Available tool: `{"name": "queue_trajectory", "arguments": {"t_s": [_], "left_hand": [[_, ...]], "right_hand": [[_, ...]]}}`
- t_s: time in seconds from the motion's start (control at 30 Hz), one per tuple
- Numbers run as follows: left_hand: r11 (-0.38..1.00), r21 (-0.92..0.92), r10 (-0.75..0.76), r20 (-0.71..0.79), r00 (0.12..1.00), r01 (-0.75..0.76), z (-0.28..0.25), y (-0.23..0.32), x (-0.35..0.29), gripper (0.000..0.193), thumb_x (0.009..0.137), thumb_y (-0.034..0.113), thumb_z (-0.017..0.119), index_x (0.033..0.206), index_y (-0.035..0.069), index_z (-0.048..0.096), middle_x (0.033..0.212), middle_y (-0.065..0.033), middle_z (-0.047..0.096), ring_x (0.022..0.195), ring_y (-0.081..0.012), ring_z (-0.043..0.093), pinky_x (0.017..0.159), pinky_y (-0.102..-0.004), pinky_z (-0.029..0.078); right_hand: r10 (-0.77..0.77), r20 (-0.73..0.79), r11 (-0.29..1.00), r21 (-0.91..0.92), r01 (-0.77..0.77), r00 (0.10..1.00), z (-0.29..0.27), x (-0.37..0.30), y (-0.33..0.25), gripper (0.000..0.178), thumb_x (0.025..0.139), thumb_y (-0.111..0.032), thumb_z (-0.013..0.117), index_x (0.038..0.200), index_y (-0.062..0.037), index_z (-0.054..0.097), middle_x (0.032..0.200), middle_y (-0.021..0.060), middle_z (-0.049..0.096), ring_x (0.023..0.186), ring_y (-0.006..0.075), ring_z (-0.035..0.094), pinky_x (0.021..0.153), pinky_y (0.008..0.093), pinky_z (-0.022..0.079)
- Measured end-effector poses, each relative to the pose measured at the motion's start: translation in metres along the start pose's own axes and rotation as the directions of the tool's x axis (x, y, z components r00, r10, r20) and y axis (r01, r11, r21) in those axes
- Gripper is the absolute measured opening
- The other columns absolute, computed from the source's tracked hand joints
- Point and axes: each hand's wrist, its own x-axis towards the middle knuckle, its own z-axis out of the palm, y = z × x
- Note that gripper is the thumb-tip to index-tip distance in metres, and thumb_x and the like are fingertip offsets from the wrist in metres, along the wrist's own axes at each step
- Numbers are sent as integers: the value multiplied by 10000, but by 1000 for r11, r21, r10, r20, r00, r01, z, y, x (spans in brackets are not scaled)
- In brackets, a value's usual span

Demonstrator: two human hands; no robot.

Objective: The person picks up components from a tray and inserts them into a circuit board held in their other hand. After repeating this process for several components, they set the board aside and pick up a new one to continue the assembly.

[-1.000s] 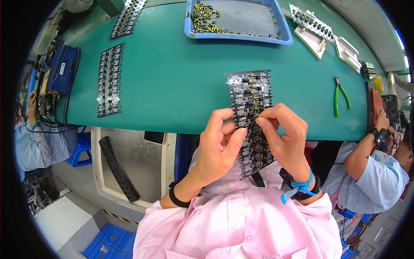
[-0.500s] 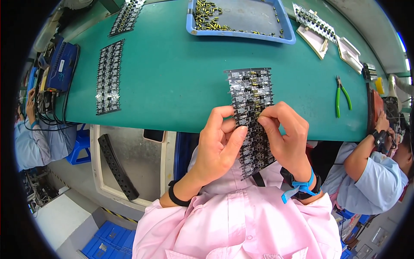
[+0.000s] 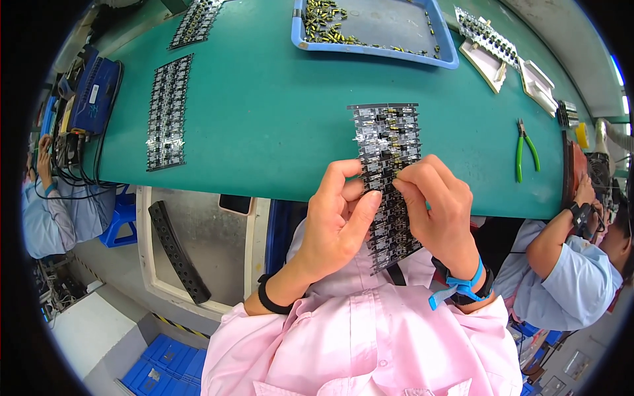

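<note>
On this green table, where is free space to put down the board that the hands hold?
The widest bare patch of the green table lies between the left panel strip and the held circuit panel, below the blue tray. A smaller patch lies between the panel and the green pliers. The right end is crowded.

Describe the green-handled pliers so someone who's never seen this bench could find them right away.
Start at the long green worktable and go to its right end, past the black circuit-board panel held by both hands. The small green-handled pliers lie flat there, alone on bare table. They are the only hand tool, with two thin bright green handles.
</note>
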Motion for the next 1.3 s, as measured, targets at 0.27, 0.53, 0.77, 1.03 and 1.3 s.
{"name": "queue_trajectory", "arguments": {"t_s": [0.27,0.53,0.77,1.03,1.3], "left_hand": [[998,-10,54,-25,998,-55,0,3,-1,234,791,39,431,993,-5,321,777,-66,533,522,-11,409,422,-148,337],[997,-18,74,-32,997,-75,-1,5,-2,236,796,43,428,1000,-3,319,800,-79,541,519,-13,416,415,-148,340],[995,-48,88,-58,994,-91,-1,7,-1,246,797,49,428,1010,-6,316,814,-87,542,545,-18,435,431,-144,347],[997,-61,49,-112,992,-56,-6,17,5,266,793,62,437,1020,-13,320,824,-85,542,578,-24,454,450,-145,357],[992,-107,39,-193,980,-61,-19,30,11,272,784,74,448,1017,-13,335,835,-88,543,592,-35,474,467,-147,372]], "right_hand": [[265,-76,964,-14,-266,961,-4,2,-4,217,669,-36,581,847,2,462,734,47,502,594,92,457,515,223,359],[501,284,495,681,-540,817,0,6,-1,215,718,-66,552,883,31,454,832,68,530,709,75,490,633,200,395],[494,302,446,717,-535,816,1,14,-2,209,710,-48,552,880,27,458,800,66,545,707,85,508,635,202,409],[480,411,439,652,-618,775,-3,29,-1,216,719,-77,556,883,24,458,811,69,549,716,82,513,639,197,410],[401,524,639,427,-639,751,-21,71,8,206,774,-181,497,820,19,504,702,34,543,590,61,491,527,177,392]]}}
